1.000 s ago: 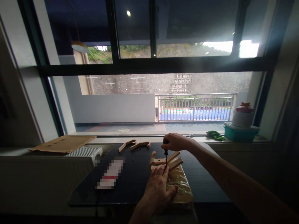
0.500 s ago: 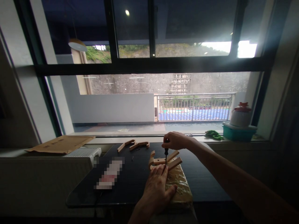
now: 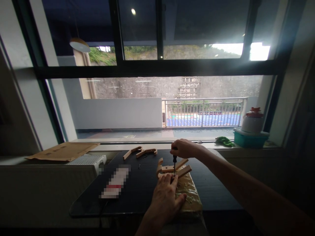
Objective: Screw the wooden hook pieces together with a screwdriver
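My right hand (image 3: 185, 148) is closed round the dark handle of a screwdriver (image 3: 174, 159). The screwdriver stands upright, its shaft pointing down at a wooden hook (image 3: 184, 171). My left hand (image 3: 164, 193) presses on that hook with its fingers, which cover part of it; the thumb rests on a block wrapped in shiny yellowish film (image 3: 190, 196). The hook lies on this block. Just behind it, more of the pale wood shows, with a curved end (image 3: 159, 163) and a dark hole. Where the screwdriver tip meets the wood is too small to make out.
Two loose wooden hooks (image 3: 147, 151) and a few small dark screws (image 3: 139, 166) lie on the black table (image 3: 137, 196). A blurred-out card (image 3: 115, 182) is at left. A brown envelope (image 3: 62, 151), a green cloth (image 3: 224, 141) and a teal box (image 3: 250, 137) sit near the window.
Both hands and the screwdriver stay in nearly the same place. The whole view has shifted very slightly.
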`<state>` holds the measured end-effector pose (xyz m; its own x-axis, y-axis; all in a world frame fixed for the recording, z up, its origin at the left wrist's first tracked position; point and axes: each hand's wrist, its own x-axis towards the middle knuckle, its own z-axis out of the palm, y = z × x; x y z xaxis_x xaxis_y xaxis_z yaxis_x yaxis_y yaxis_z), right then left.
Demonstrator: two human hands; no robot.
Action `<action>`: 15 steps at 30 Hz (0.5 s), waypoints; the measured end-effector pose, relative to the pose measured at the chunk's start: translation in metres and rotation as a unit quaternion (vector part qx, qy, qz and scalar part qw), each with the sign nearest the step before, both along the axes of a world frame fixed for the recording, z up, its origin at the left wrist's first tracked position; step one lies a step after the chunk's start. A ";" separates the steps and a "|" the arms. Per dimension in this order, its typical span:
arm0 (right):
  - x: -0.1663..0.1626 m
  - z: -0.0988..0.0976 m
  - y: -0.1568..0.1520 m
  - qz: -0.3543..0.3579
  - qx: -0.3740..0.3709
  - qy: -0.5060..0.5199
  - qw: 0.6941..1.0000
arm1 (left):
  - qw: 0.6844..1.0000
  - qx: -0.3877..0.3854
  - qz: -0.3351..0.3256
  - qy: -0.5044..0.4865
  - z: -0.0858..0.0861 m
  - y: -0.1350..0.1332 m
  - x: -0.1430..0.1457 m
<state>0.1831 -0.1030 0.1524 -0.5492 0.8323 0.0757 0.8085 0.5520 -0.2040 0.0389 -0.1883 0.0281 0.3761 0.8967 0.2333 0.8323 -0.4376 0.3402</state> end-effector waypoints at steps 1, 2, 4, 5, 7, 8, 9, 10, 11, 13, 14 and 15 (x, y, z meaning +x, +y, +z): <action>0.000 0.002 0.000 0.001 -0.002 -0.003 1.000 | 1.000 0.001 0.000 0.001 0.001 -0.001 0.000; 0.001 0.003 0.000 0.003 -0.004 -0.005 1.000 | 1.000 0.001 0.000 0.003 0.001 -0.001 0.000; 0.002 0.006 0.000 0.010 -0.012 -0.006 1.000 | 1.000 0.001 -0.001 0.005 0.002 -0.002 0.001; 0.002 0.007 -0.001 0.014 -0.017 -0.004 1.000 | 1.000 0.001 -0.001 0.006 0.002 -0.002 0.001; 0.002 0.006 0.000 0.019 -0.024 -0.002 1.000 | 1.000 0.004 -0.002 0.008 0.001 -0.002 0.001; 0.002 0.005 0.000 0.019 -0.026 -0.001 0.999 | 1.000 0.005 -0.002 0.009 0.001 -0.002 0.001; 0.002 0.004 0.001 0.018 -0.025 0.001 1.000 | 1.000 0.007 -0.003 0.010 0.000 -0.002 0.002; 0.002 0.002 0.001 0.015 -0.024 0.002 1.000 | 1.000 0.009 -0.004 0.011 0.000 -0.001 0.002; 0.002 0.001 0.001 0.012 -0.021 0.004 1.000 | 1.000 0.010 -0.005 0.011 0.000 -0.001 0.002; 0.001 -0.002 0.002 0.006 -0.017 0.007 1.000 | 1.000 0.014 -0.006 0.013 0.001 -0.001 0.002; 0.000 -0.003 0.002 0.003 -0.015 0.008 1.000 | 1.000 0.015 -0.007 0.014 0.002 0.000 0.002; 0.000 -0.002 0.002 0.002 -0.015 0.007 1.000 | 1.000 0.015 -0.007 0.015 0.002 0.000 0.002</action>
<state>0.1831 -0.1013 0.1500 -0.5509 0.8324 0.0593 0.8035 0.5483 -0.2319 0.0409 -0.1885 0.0305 0.3956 0.8842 0.2484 0.8358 -0.4587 0.3017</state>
